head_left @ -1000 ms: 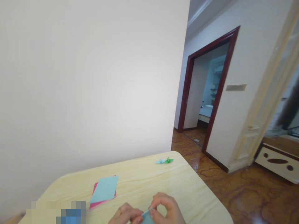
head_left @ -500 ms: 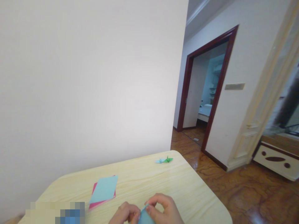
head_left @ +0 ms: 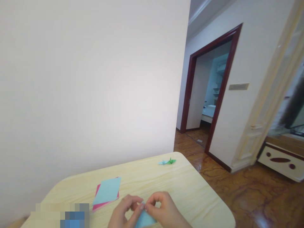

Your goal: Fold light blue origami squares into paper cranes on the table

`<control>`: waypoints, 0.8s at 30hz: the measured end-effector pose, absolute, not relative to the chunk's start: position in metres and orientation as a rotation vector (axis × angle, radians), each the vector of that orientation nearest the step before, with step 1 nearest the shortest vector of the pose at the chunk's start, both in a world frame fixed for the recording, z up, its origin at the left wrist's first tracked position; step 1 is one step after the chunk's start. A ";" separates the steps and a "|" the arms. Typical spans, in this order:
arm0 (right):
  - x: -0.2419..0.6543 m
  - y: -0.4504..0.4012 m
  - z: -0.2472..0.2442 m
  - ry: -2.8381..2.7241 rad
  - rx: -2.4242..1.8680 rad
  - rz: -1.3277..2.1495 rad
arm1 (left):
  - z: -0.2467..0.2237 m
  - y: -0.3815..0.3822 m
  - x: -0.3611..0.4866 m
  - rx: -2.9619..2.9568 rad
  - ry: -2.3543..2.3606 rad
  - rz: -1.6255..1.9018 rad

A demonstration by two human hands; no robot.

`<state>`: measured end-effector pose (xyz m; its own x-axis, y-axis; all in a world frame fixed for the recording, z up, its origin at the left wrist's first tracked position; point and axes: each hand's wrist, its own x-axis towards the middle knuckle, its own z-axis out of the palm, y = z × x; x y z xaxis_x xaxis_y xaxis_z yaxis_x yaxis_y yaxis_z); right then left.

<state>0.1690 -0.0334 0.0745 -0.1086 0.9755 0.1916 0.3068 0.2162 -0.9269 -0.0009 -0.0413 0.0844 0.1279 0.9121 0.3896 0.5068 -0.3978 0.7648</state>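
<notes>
Two bare hands sit close together over the near side of a wood-patterned table (head_left: 194,194), the left hand (head_left: 125,210) and the right hand (head_left: 165,208) almost meeting at the fingertips, each pinching the top of a light-blue paper (head_left: 145,219). The table's corners are rounded; its far edge runs along the white wall (head_left: 95,85), and its right edge slants toward the near side, leaving room beside the right hand. Beyond the left hand, a pale-blue sheet (head_left: 108,189) lies askew over a pink sheet (head_left: 97,206); near the far right corner, a green folded piece (head_left: 171,161) and a blue folded piece (head_left: 161,163) lie end to end (whether they touch, I cannot tell). The light-blue paper narrows to a tip pointing away from the person and widens nearer; its lower part is out of sight, so its long axis I cannot tell.
</notes>
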 end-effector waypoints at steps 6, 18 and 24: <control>0.167 -0.031 0.082 -1.677 -1.244 0.983 | 0.091 -0.038 0.005 1.935 1.350 1.145; 0.178 -0.011 0.064 -1.843 -1.170 1.384 | 0.079 -0.032 0.002 1.680 1.461 1.059; 0.185 -0.005 0.062 -1.885 -1.148 1.458 | 0.072 -0.029 0.003 1.567 1.449 1.059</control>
<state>0.1851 -0.0053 0.0620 -0.5253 0.8438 -0.1097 0.3184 0.0754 -0.9450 0.0026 -0.0295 0.0720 0.0210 0.9961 0.0859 0.3845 -0.0874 0.9190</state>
